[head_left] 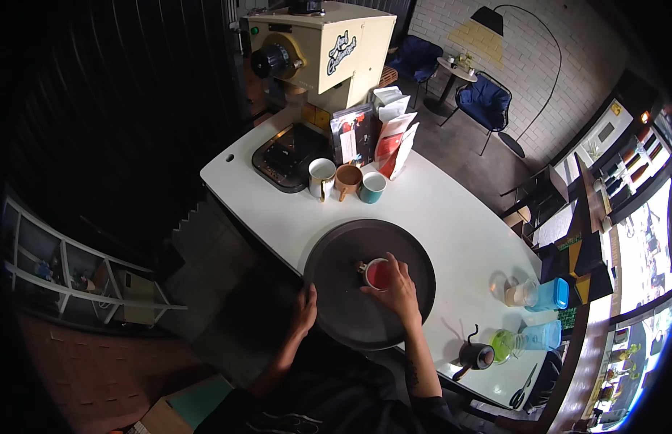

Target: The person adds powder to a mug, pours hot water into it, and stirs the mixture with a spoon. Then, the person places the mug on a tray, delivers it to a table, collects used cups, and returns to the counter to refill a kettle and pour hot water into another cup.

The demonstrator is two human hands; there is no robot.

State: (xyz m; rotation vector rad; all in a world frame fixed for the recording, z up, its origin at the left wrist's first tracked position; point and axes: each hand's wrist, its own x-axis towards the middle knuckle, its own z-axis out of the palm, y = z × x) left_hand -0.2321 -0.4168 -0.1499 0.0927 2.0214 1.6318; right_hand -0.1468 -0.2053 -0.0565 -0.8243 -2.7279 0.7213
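Observation:
A round dark tray (336, 307) lies on the white table, its near edge close to my body. My left hand (303, 315) grips the tray's left rim, with some of its fingers hidden by the edge. Over the tray's middle, my right hand (400, 295) has thumb and fingers around a small white-rimmed cup (379, 274). The cup is red inside; whether that is a drink or its lining I cannot tell. A small light-coloured item (362, 267) sits right beside the cup, too small to name.
Beyond the tray stand a white mug (321, 176), a brown mug (347, 181) and a teal cup (373, 187). A cream machine (343, 54) and upright bags (394, 141) are behind them. At right are a dark long-spouted pot (475, 354), clear containers and scissors (522, 390).

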